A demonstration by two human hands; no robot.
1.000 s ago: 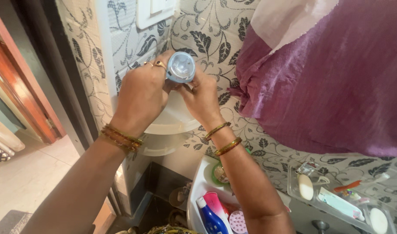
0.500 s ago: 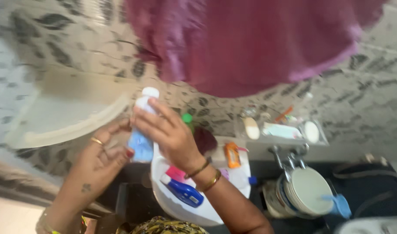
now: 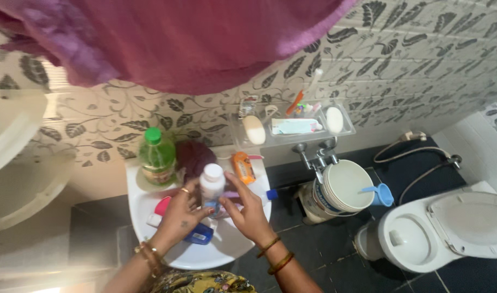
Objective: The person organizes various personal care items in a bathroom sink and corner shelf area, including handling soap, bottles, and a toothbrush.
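Observation:
My left hand (image 3: 179, 212) and my right hand (image 3: 247, 208) both hold a small light-blue bottle with a white cap (image 3: 211, 183), upright over a white washbasin (image 3: 197, 257). In the basin lie a dark-blue bottle with a white cap (image 3: 198, 234), a pink tube (image 3: 162, 204) and an orange tube (image 3: 243, 166). On the basin's back edge stands a green bottle with a green cap (image 3: 156, 156), next to a dark-maroon thing (image 3: 195, 155).
A purple towel (image 3: 167, 38) hangs over the leaf-patterned tiled wall. A clear wall tray (image 3: 292, 126) holds soaps and tubes. A white bucket (image 3: 340, 187) with a blue mug (image 3: 382, 193) stands under taps, a white toilet (image 3: 449, 228) to the right, white corner shelves (image 3: 12, 163) to the left.
My view has swung down and right from the corner shelf to the basin. Both hands have brought the light-blue bottle down from the shelf to just over the basin.

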